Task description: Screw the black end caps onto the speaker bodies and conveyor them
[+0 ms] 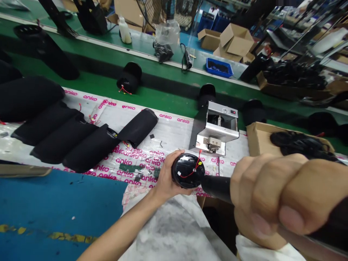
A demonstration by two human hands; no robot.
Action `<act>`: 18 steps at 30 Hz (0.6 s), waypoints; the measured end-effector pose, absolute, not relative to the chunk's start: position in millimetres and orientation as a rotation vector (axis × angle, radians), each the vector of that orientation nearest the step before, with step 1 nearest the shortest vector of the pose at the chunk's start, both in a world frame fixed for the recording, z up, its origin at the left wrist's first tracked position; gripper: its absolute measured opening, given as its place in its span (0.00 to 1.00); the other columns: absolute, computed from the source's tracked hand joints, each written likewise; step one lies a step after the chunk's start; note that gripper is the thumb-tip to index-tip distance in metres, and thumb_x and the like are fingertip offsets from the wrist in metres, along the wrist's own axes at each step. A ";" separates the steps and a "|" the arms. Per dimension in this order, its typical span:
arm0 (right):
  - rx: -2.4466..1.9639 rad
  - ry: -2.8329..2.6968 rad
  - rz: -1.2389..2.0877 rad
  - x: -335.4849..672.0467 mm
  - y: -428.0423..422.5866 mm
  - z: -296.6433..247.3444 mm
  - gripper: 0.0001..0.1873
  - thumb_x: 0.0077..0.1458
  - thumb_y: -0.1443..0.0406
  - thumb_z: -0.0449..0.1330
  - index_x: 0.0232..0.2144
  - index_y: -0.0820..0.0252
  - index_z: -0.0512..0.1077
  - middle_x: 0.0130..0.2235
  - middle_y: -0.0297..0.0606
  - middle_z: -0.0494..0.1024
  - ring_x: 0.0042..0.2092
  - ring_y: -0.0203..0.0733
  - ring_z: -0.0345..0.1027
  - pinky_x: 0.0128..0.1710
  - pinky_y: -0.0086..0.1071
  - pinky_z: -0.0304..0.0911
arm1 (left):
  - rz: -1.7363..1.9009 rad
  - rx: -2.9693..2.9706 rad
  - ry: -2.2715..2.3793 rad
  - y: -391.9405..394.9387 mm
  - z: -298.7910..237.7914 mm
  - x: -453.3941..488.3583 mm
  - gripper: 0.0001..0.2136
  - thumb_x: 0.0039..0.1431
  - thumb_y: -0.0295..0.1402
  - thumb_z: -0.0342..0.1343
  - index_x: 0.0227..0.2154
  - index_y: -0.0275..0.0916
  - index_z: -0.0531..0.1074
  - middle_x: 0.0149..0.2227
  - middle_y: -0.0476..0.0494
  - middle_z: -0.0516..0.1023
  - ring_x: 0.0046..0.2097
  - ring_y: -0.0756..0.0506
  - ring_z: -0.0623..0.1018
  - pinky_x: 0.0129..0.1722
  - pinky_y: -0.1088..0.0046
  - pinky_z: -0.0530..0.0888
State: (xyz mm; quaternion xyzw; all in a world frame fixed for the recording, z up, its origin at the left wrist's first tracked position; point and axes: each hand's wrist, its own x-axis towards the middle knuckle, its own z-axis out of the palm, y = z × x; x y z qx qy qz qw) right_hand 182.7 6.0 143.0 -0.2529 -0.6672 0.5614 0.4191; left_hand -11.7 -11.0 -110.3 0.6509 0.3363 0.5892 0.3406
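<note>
My left hand (167, 177) is wrapped round a black cylindrical speaker-like housing (187, 172), its glossy round end facing up. A thin red wire with a white plug and a yellow piece lies on that end. Close to the camera, my right hand (274, 195) is closed in a fist round a black rod-shaped tool (217, 187). The tool's near end reaches the side of the housing in the picture; whether they touch I cannot tell. Just beyond the housing stands a silver and black machine (214, 128) with a small red display.
Several black fabric-covered cylinders (87, 148) lie at left on the printed white sheet (174, 125). Behind runs a green conveyor (163, 96) carrying more black housings (129, 77). A cardboard box (254, 139) of black parts is at right. A blue tray (219, 67) sits on the far ledge.
</note>
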 end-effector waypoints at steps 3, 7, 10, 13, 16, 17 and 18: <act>-0.599 -1.632 1.380 174.9 3.1 141.3 0.14 0.70 0.56 0.71 0.39 0.62 0.84 0.31 0.38 0.83 0.30 0.42 0.81 0.36 0.36 0.81 | 1.537 1.680 0.860 -10.9 -109.7 -11.9 0.57 0.44 0.46 0.83 0.74 0.46 0.60 0.66 0.30 0.76 0.67 0.27 0.78 0.70 0.44 0.75; -0.598 -1.645 1.394 175.7 5.9 143.2 0.20 0.67 0.48 0.72 0.40 0.60 0.83 0.31 0.38 0.82 0.30 0.42 0.81 0.34 0.35 0.81 | 1.521 1.655 0.867 -12.3 -108.9 -12.0 0.55 0.44 0.45 0.83 0.73 0.47 0.61 0.66 0.31 0.76 0.68 0.27 0.78 0.70 0.44 0.74; -0.599 -1.658 1.412 180.6 8.3 143.8 0.17 0.67 0.52 0.75 0.43 0.60 0.83 0.34 0.38 0.83 0.32 0.42 0.82 0.36 0.36 0.82 | 1.516 1.648 0.876 -13.1 -109.1 -11.8 0.55 0.44 0.44 0.83 0.73 0.47 0.61 0.67 0.31 0.76 0.68 0.27 0.78 0.71 0.43 0.74; -0.610 -1.672 1.414 182.5 7.8 144.3 0.16 0.65 0.56 0.77 0.47 0.60 0.83 0.35 0.38 0.84 0.33 0.42 0.82 0.37 0.36 0.82 | 1.515 1.668 0.889 -12.6 -109.7 -11.9 0.55 0.44 0.45 0.83 0.74 0.48 0.60 0.66 0.31 0.77 0.68 0.27 0.79 0.71 0.42 0.74; -0.636 -1.658 1.385 179.6 6.2 146.2 0.15 0.64 0.52 0.77 0.40 0.57 0.83 0.32 0.38 0.82 0.30 0.42 0.80 0.35 0.36 0.81 | 1.509 1.694 0.895 -11.6 -109.3 -12.4 0.57 0.42 0.46 0.84 0.73 0.47 0.60 0.65 0.31 0.77 0.67 0.26 0.79 0.69 0.43 0.76; -0.639 -1.660 1.379 178.2 5.8 146.7 0.16 0.64 0.51 0.76 0.38 0.57 0.83 0.31 0.38 0.82 0.29 0.42 0.79 0.34 0.37 0.81 | 1.505 1.699 0.897 -11.4 -109.0 -12.5 0.57 0.41 0.45 0.84 0.73 0.47 0.60 0.65 0.31 0.77 0.67 0.26 0.79 0.69 0.43 0.76; -0.641 -1.677 1.379 177.1 5.7 146.9 0.16 0.66 0.51 0.75 0.37 0.57 0.83 0.30 0.38 0.82 0.29 0.42 0.79 0.34 0.37 0.81 | 1.501 1.700 0.903 -11.4 -108.5 -12.7 0.58 0.41 0.45 0.84 0.73 0.47 0.60 0.65 0.30 0.77 0.67 0.26 0.79 0.69 0.43 0.76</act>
